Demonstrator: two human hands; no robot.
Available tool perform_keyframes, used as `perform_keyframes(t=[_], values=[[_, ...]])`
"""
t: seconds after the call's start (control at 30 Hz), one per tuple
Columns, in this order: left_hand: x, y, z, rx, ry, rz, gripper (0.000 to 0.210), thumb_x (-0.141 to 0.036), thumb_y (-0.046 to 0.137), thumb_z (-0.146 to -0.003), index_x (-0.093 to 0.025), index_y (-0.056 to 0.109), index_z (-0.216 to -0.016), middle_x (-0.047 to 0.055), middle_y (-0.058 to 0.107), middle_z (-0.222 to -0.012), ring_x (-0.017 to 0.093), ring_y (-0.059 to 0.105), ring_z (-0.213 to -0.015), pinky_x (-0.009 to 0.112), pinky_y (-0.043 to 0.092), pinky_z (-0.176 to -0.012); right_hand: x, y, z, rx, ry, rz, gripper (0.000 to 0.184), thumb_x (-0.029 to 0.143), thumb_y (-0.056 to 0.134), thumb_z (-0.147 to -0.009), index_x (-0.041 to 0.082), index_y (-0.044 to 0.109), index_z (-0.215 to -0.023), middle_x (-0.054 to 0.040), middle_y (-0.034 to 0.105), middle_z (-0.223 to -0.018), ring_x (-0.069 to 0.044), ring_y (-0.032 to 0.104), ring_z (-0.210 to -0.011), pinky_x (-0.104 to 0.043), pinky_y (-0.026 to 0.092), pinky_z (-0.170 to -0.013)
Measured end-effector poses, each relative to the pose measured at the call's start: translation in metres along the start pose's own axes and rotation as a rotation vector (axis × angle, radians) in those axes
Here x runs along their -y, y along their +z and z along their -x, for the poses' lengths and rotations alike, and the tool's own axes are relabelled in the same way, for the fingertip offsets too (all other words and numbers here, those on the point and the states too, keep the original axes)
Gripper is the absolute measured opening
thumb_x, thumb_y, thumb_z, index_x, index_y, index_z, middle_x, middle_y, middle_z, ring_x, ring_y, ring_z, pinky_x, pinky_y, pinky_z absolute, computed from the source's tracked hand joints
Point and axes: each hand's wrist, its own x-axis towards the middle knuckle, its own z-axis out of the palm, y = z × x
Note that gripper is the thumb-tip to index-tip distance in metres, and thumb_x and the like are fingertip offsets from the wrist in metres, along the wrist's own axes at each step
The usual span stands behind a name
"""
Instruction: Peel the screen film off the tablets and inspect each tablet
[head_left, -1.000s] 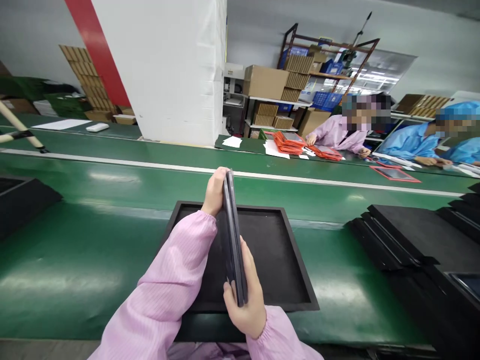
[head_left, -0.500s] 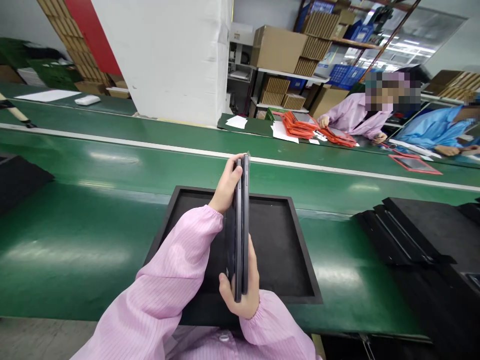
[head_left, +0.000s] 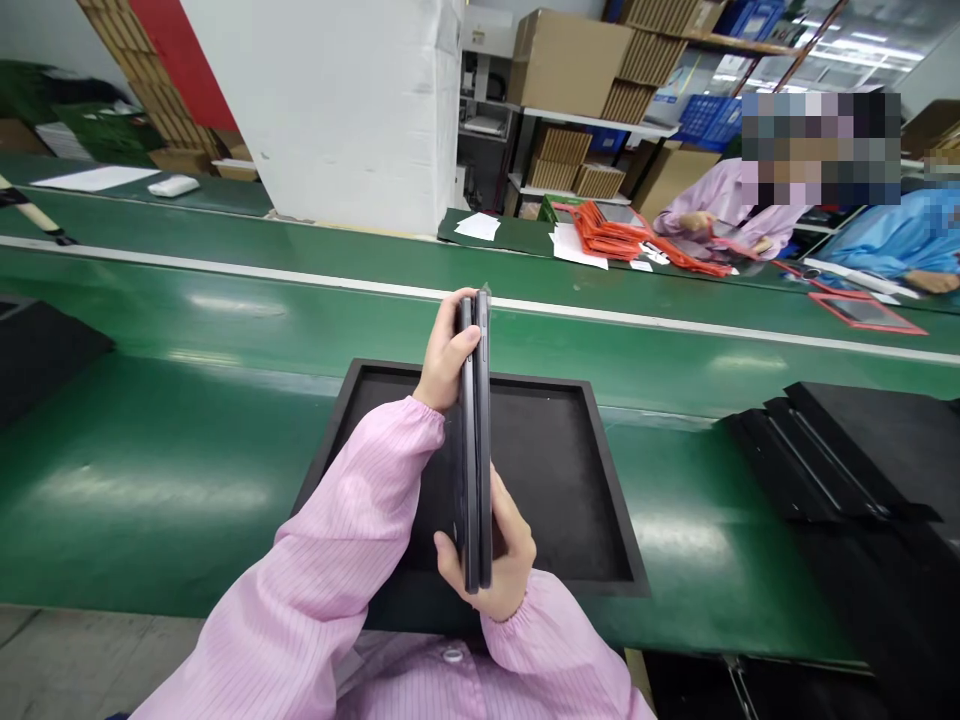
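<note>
Two thin dark tablets (head_left: 483,450) stand on edge, side by side, above a shallow black tray (head_left: 616,520). Side buttons show on the narrow edge facing me. At their far end my left hand (head_left: 444,358) is closed around them, its thumb pressed on the edge. My right hand (head_left: 504,562) cups the near end from below, with the thumb on the left side and fingers on the right. The tablets' broad faces are mostly turned out of sight. The inside of the tray shows bare black lining.
A green work surface (head_left: 187,440) runs across, with a pale strip (head_left: 300,277) behind. Black sleeves or folders (head_left: 870,460) are stacked at right, and another black piece (head_left: 45,360) lies at left. Across from me, co-workers sit by red-framed tablets (head_left: 607,232) and white papers.
My view has shifted slightly. The near ends of the two tablets are now more level with each other. A co-worker opposite has raised a tablet off the table.
</note>
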Motion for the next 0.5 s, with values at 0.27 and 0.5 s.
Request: perform_keyframes(t=[0.27,0.5], values=[[0.005,0.003,0.005,-0.002,-0.061,0.012,0.053,-0.07,0.059,-0.083,-0.026,0.059,-0.113,0.004,0.059,-0.099,0.024,0.058,-0.101,0.039,0.043,-0.099,-0.001,-0.003,0.004,-0.038,-0.044,0.016,0.088,0.031,0.084,-0.072,0.024,0.045,-0.15,-0.0138,0.06,-0.142,-0.037,0.064,-0.121,-0.051,0.062,-0.094],[0.011,0.002,0.007,0.005,-0.106,0.013,0.056,-0.069,0.059,-0.083,-0.024,0.057,-0.116,0.006,0.06,-0.109,0.025,0.056,-0.106,0.038,0.041,-0.102,0.002,-0.003,-0.001,-0.009,-0.022,0.016,0.086,0.041,0.081,-0.077,0.025,0.042,-0.153,-0.0127,0.055,-0.147,-0.037,0.06,-0.126,-0.05,0.059,-0.1]])
